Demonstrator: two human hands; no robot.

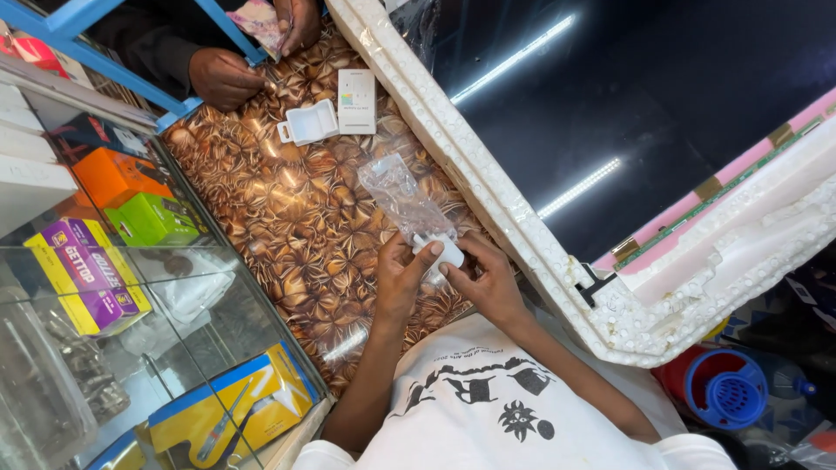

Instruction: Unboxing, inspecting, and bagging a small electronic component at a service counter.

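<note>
My left hand (399, 280) and my right hand (489, 283) meet over the brown patterned counter (296, 218). Together they grip a small white plastic plug-like part (442, 251) at the mouth of a clear crinkled plastic bag (402, 196). The bag stretches away from my fingers across the counter. Farther along lie a small open white box (309, 123) and a flat white card-like package (357, 100).
Another person's hands (222, 78) rest at the counter's far end, one holding a pinkish paper (261, 19). A glass showcase (174, 348) with coloured boxes stands on the left. A large dark screen panel (662, 96) in white foam packing (453, 148) lies on the right. A red and blue container (723, 387) sits below it.
</note>
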